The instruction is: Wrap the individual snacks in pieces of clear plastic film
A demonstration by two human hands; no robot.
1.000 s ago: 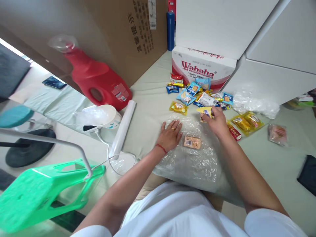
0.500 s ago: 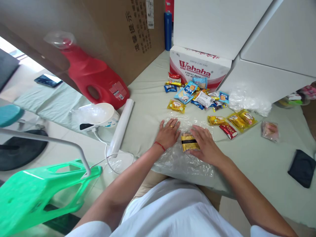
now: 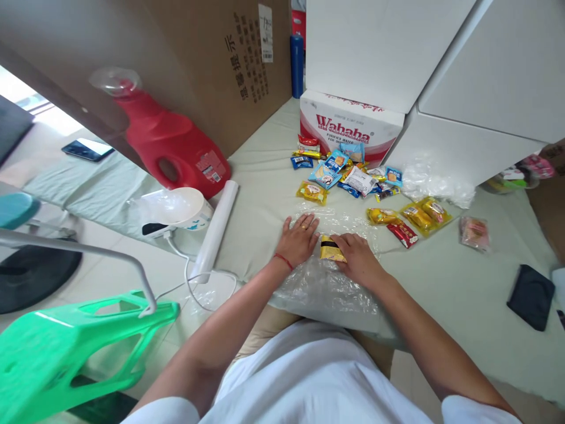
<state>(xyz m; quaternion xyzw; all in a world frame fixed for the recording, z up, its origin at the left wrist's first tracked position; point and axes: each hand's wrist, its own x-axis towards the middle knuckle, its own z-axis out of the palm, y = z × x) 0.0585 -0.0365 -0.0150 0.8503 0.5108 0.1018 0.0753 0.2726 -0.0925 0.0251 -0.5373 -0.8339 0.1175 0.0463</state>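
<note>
Yellow snack packet with a black band (image 3: 330,249) lies on the clear plastic sheet (image 3: 326,288), in the gap between the two hands and nearer the right. The right hand (image 3: 358,259) is partly curled over the packet's right part, fingers towards the far edge and thumb towards the near one; whether it grips or merely presses cannot be told. The left hand (image 3: 298,242) lies palm down on the sheet's left side, fingers slightly spread, with nothing in its hold; its fingertips come just beside the packet's left edge.

The sheet reaches close to the near edge of the cloth-covered surface (image 3: 445,306), by the person's body. On the far side, a single yellow packet (image 3: 311,192) sits just beyond the left hand, before the heap of snacks (image 3: 359,180) against the Wahaha carton (image 3: 348,126). Right of the sheet, a red packet (image 3: 402,234) limits the room, while bare cloth runs on nearer the body towards a dark pouch (image 3: 531,297). A white roll (image 3: 216,229) bounds the left, well apart from the left hand.
</note>
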